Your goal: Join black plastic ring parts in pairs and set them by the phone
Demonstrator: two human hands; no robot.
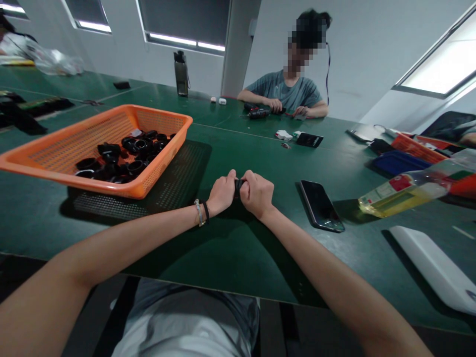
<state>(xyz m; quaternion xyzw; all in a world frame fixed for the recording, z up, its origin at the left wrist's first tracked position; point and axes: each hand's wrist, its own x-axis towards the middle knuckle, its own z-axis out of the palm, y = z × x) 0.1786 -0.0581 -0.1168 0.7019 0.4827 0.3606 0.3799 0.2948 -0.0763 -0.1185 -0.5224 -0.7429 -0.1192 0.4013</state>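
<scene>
Both of my hands meet over the green table, closed around one small black part. My left hand grips its left side, thumb on top. From the right, my right hand holds it with curled fingers. Most of the part is covered by my fingers, so its exact kind cannot be made out. To the left stands an orange plastic basket with several black ring-shaped parts heaped inside.
Right of my hands lie a phone, a bottle of yellow liquid on its side and a white box-shaped object. Across the green table, a person works near a power drill. A dark bottle stands farther back.
</scene>
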